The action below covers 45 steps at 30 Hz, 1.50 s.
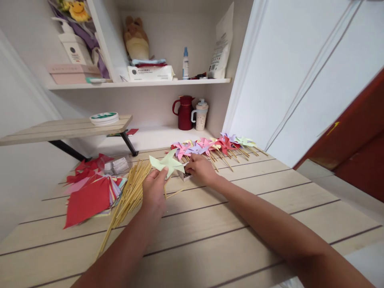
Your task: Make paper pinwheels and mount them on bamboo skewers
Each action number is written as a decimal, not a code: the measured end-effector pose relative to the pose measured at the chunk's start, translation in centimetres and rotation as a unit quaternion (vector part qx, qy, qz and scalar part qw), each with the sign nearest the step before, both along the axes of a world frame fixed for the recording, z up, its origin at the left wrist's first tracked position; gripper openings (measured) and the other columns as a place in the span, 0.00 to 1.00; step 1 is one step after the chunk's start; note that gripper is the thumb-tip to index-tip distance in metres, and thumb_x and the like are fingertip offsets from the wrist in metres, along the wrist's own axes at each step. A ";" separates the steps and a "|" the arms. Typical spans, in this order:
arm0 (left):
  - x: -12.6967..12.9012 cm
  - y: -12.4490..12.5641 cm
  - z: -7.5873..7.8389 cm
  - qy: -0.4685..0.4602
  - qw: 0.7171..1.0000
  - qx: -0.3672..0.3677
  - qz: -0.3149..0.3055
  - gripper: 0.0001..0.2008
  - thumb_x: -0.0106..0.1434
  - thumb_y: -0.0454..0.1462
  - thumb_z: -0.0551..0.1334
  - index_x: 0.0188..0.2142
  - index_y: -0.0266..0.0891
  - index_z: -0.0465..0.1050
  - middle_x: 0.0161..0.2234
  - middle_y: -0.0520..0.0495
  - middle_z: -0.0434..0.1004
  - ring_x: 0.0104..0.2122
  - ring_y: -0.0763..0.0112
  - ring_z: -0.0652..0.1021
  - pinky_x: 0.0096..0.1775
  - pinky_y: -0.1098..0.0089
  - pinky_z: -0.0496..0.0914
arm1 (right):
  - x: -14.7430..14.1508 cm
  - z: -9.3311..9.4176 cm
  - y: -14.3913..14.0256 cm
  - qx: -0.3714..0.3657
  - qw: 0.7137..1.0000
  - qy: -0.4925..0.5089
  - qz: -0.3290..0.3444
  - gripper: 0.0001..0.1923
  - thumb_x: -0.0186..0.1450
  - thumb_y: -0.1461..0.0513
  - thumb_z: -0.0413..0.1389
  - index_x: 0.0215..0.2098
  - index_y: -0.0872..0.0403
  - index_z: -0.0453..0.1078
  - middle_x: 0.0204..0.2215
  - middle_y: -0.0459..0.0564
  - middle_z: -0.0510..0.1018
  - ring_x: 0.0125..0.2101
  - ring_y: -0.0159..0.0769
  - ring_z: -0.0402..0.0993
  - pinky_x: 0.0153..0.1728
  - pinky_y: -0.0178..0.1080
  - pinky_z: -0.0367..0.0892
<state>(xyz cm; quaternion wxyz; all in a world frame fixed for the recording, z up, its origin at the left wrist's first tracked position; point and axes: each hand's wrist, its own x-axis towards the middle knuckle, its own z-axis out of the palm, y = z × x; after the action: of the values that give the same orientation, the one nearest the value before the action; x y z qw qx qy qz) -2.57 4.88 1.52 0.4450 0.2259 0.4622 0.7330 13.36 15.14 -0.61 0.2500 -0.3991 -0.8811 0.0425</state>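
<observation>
A pale green paper pinwheel [168, 162] is pinched in my left hand [154, 188], the thumb pressing near its centre. My right hand [200, 168] dips its fingertips into a small white box [186, 177] holding small dark pieces. Those fingers are closed together; what is between them is too small to tell. A thin stick [174, 193] lies just below the pinwheel. Left of my left hand is a bundle of thin wooden sticks [132, 192]. Behind my right hand lie several paper pinwheels on sticks [205, 146] in pink, purple, red, yellow and green.
Coloured paper sheets [87, 200] are stacked at the left, near red paper pieces [90, 168] and a clear packet [118, 165]. A raised wooden stand [69, 129] carries a round white container [104, 118]. A red jug [185, 114] and a cup [201, 116] stand at the back.
</observation>
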 end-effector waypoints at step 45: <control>-0.9 -1.0 -1.8 -0.047 0.996 0.013 0.070 0.05 0.55 0.32 0.70 0.33 0.36 0.80 0.35 0.46 0.83 0.36 0.71 0.81 0.40 0.71 0.75 | 2.7 -1.3 -4.3 -0.357 0.919 0.142 0.085 0.03 0.56 0.67 0.64 0.28 0.54 0.81 0.34 0.48 0.77 0.33 0.34 0.73 0.37 0.35 0.68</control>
<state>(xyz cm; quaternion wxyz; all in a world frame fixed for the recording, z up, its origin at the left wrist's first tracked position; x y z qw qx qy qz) -3.52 3.91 -0.26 0.4107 0.1638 0.4457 0.7784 16.06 10.87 -1.93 0.2090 -0.3752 -0.7931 0.4319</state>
